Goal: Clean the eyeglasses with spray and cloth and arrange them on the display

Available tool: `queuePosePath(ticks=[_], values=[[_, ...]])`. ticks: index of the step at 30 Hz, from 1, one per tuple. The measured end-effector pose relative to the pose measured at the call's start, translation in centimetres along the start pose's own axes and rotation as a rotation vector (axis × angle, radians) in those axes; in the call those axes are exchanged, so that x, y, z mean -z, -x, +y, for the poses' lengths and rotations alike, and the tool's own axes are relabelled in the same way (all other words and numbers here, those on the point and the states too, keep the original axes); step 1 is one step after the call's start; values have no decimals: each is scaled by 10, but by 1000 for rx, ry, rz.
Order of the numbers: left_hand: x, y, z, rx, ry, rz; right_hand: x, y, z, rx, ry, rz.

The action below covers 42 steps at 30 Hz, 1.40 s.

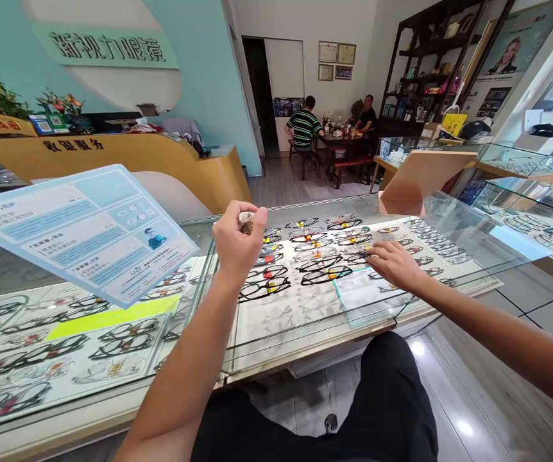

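Observation:
My left hand [238,239] is raised over the glass display counter [276,359], its fingers wrapped round a crumpled whitish cloth [246,220]. To the right, my right hand [394,264] is low at the counter, palm down, with its fingertips together at the end of a dark pair of glasses [356,254]; whether they grip it is hard to tell. Rows of glasses with small yellow and red tags lie between the hands, among them a black pair [325,274]. Beside my right hand is a white card with a teal edge [360,298].
A blue and white leaflet board [88,224] stands at the left on the counter. A wooden-backed panel [418,179] rises at the back right. Farther off, two people sit at a dark table [341,140]. A yellow reception desk [136,163] is behind the leaflet.

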State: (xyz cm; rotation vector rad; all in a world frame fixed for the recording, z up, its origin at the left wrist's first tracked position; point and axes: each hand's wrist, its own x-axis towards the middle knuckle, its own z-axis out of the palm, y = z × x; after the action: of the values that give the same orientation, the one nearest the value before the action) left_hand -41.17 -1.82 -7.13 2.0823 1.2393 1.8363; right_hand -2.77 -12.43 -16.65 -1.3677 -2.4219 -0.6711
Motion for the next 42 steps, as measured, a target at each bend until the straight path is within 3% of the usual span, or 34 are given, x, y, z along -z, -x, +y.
queuePosePath(ticks=[4,8,12,15,18,22,26,29,32,35,38,42], values=[[-10,13,-41,-2,-126,61,-29,13,5,-35,65,-86],[-12,18,-60,2,-178,24,-36,16,5,-48,78,-128],[-12,19,-61,17,-181,-6,-27,14,5,-44,52,-82],[-12,19,-59,-6,-164,-31,-14,-5,12,-220,50,-74],[-13,20,-60,-32,-151,-44,-9,-38,24,-367,25,-251],[-12,21,-62,-11,-163,-67,-21,-72,32,-401,-5,-519],[-9,20,-60,-16,-146,-72,-24,-83,37,-456,-14,-583],[-7,19,-57,-17,-126,-74,-3,-89,46,-514,-14,-590],[-7,19,-56,4,-123,-75,28,-105,44,-622,-173,-421],[-10,19,-58,68,-85,-66,42,-137,9,-614,-583,-24],[-13,16,-61,196,73,-95,30,-175,-44,-433,-895,244],[-13,10,-67,356,288,-183,-7,-210,-94,-276,-937,392]])
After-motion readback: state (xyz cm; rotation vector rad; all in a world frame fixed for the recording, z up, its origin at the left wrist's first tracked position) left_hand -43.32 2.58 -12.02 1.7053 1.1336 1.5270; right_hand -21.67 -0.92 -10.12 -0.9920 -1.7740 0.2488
